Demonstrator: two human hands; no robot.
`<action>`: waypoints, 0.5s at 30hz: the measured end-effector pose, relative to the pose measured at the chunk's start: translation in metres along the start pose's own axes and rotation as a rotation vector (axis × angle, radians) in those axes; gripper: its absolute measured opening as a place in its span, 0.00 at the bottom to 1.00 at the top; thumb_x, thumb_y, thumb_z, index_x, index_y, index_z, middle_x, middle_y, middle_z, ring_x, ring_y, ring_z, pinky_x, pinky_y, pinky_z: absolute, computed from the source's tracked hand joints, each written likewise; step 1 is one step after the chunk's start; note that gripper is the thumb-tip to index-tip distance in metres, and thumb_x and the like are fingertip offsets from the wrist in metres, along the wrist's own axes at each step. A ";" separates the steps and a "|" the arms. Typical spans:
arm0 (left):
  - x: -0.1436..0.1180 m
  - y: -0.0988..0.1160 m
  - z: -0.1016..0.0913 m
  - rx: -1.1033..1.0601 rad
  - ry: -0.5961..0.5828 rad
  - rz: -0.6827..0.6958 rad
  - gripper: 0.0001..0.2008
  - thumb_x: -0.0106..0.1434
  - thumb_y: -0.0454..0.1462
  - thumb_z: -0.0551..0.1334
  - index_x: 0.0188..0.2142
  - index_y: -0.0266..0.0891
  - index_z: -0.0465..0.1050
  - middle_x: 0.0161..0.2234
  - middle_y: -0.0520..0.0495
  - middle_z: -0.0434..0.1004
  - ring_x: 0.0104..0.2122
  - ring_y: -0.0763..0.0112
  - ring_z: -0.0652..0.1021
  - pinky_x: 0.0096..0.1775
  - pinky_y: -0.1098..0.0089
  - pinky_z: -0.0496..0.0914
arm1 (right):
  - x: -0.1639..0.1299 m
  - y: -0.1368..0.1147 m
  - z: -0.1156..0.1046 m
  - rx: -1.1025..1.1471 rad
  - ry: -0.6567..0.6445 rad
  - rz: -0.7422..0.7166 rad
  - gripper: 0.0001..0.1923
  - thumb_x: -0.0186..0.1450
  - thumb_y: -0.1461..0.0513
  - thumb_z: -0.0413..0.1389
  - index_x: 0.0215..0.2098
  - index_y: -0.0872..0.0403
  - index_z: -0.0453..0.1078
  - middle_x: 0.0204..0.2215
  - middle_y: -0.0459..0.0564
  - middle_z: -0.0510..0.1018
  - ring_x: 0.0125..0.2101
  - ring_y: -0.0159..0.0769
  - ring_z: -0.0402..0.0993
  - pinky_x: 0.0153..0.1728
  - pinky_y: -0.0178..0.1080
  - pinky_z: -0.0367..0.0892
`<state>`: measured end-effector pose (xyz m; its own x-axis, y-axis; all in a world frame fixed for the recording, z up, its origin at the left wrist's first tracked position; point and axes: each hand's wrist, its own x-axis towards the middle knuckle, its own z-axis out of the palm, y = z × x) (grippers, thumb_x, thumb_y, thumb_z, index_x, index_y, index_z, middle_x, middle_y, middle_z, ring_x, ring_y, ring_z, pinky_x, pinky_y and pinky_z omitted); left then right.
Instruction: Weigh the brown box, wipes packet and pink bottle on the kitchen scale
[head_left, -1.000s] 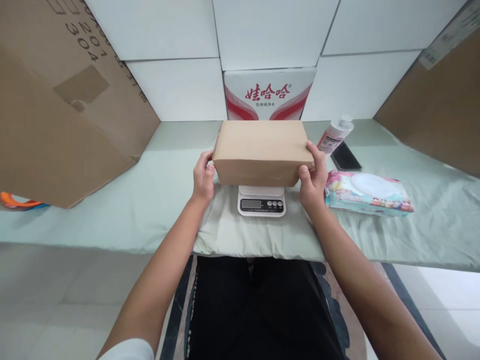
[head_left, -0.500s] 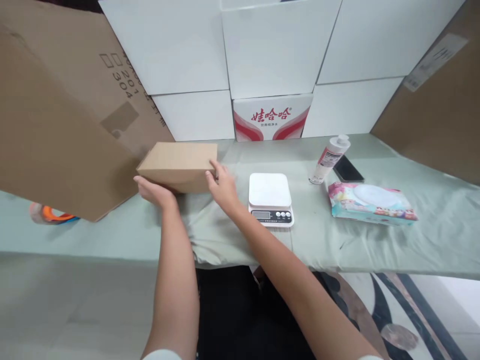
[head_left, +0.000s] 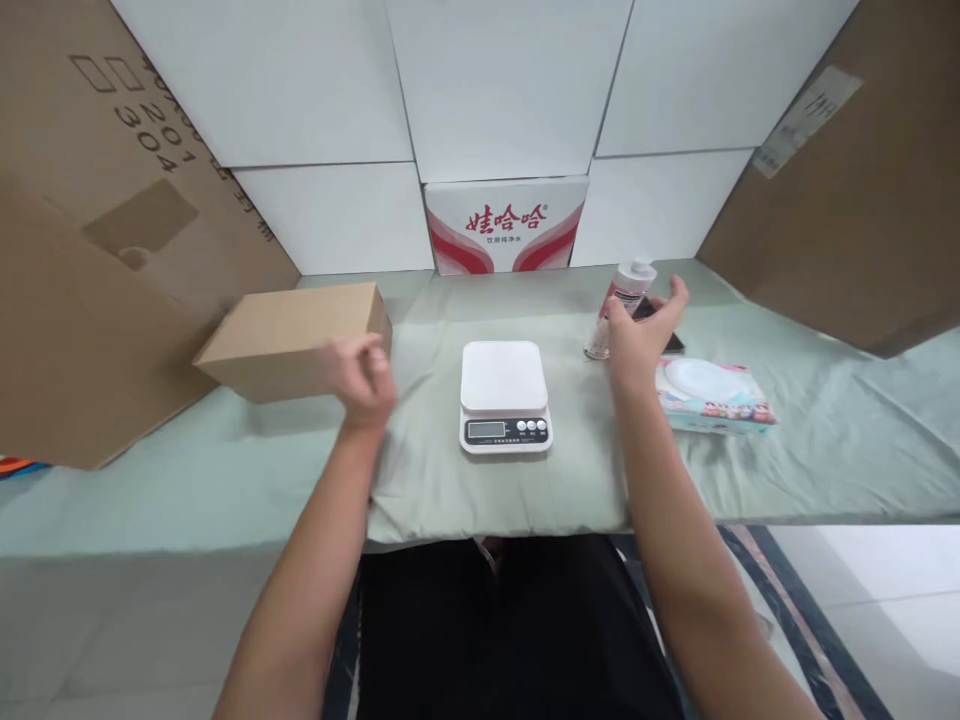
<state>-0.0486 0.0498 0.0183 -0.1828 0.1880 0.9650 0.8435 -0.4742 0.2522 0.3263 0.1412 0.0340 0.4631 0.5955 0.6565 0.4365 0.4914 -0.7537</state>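
Note:
My right hand (head_left: 643, 335) is at the white-and-red bottle (head_left: 630, 285), thumb and fingers spread apart. Its thumb overlaps the bottle's side; whether it touches is unclear. The bottle's lower right part is hidden behind the hand. My left hand (head_left: 362, 378), blurred by motion, hovers in front of the right end of a closed brown cardboard box (head_left: 292, 325). The fingers there are loosely curled with nothing between them. Between my hands a white kitchen scale (head_left: 504, 385) sits with a bare platform.
A dark phone (head_left: 673, 343) lies partly hidden behind my right hand, beside a pack of wet wipes (head_left: 720, 395). White cartons (head_left: 504, 225) are stacked along the back. Large cardboard panels (head_left: 90, 300) flank the cloth-covered table (head_left: 187, 490) on both sides.
Both hands have let go of the cardboard box, which rests at the left. My right hand has swung right to the bottle; my left has drawn back slightly. The view has shifted right.

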 end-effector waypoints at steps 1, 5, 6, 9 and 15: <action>-0.007 0.014 0.010 -0.070 -0.119 0.036 0.12 0.70 0.44 0.56 0.39 0.41 0.75 0.29 0.47 0.74 0.30 0.65 0.76 0.38 0.63 0.69 | 0.007 0.015 0.000 -0.048 0.057 0.102 0.42 0.57 0.56 0.65 0.67 0.51 0.58 0.52 0.58 0.70 0.57 0.54 0.67 0.61 0.71 0.61; -0.023 0.042 0.030 -0.220 -0.506 -0.072 0.08 0.66 0.40 0.57 0.34 0.42 0.72 0.17 0.57 0.61 0.16 0.74 0.61 0.25 0.69 0.58 | 0.002 0.030 0.018 -0.171 0.072 0.320 0.34 0.51 0.59 0.67 0.55 0.55 0.67 0.40 0.55 0.73 0.56 0.57 0.64 0.59 0.71 0.61; -0.023 0.043 0.030 -0.226 -0.588 -0.156 0.08 0.65 0.41 0.57 0.33 0.42 0.72 0.16 0.58 0.58 0.16 0.74 0.60 0.25 0.69 0.57 | -0.003 0.026 0.022 -0.173 0.048 0.297 0.32 0.52 0.59 0.67 0.54 0.55 0.68 0.40 0.56 0.73 0.55 0.56 0.63 0.59 0.69 0.62; -0.018 0.039 0.029 -0.214 -0.828 -0.417 0.08 0.64 0.42 0.56 0.33 0.42 0.70 0.15 0.59 0.56 0.17 0.73 0.61 0.26 0.69 0.56 | -0.013 0.008 0.024 -0.115 -0.009 0.117 0.30 0.56 0.54 0.68 0.53 0.54 0.69 0.41 0.55 0.72 0.51 0.51 0.67 0.57 0.62 0.67; -0.012 0.034 0.038 -0.002 -1.064 -0.567 0.06 0.64 0.38 0.56 0.35 0.44 0.72 0.23 0.53 0.73 0.24 0.66 0.69 0.31 0.67 0.56 | -0.037 -0.049 0.025 0.206 -0.321 -0.117 0.32 0.65 0.38 0.62 0.55 0.50 0.68 0.44 0.54 0.74 0.40 0.41 0.74 0.39 0.44 0.76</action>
<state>0.0016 0.0644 0.0126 -0.0182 0.9845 0.1746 0.7775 -0.0959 0.6215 0.2687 0.1116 0.0458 0.1406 0.6802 0.7194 0.2928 0.6656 -0.6865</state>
